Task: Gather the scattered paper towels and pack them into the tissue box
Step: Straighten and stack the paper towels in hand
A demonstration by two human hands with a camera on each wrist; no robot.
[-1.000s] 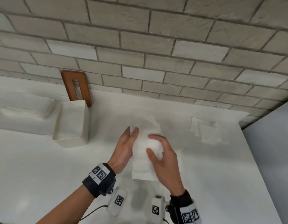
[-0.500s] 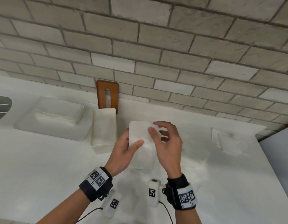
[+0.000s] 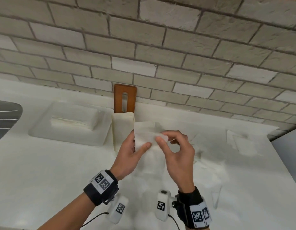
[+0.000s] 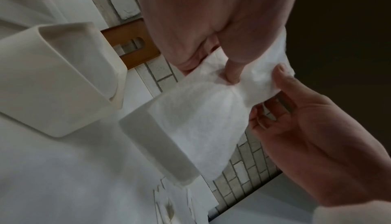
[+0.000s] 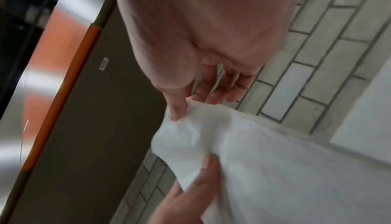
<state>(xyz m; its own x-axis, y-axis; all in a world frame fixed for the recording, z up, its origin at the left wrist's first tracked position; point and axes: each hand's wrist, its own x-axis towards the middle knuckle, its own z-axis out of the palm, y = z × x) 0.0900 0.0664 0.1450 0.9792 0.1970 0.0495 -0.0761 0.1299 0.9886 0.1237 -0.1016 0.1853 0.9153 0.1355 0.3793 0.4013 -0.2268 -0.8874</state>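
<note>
Both hands hold a folded stack of white paper towels [image 3: 148, 138] above the counter, just right of the open cream tissue box [image 3: 123, 128]. My left hand [image 3: 137, 146] grips the stack's left side, thumb on the front. My right hand [image 3: 161, 136] pinches its upper right edge between thumb and fingers. The left wrist view has the stack [image 4: 201, 124] beside the box [image 4: 59, 77]; the box's inside is not visible. In the right wrist view my thumb presses into the towels [image 5: 264, 169]. More loose towels [image 3: 235, 141] lie at the counter's right end.
A brown wooden lid with a slot [image 3: 125, 98] leans on the brick wall behind the box. A white tray [image 3: 44, 131] holding another towel pile [image 3: 72, 121] sits to the left. The counter's edge drops off at the right [image 3: 276, 163].
The stack has been carried up and left, close to the tissue box. My right hand went from lying over the stack's front to pinching its top edge.
</note>
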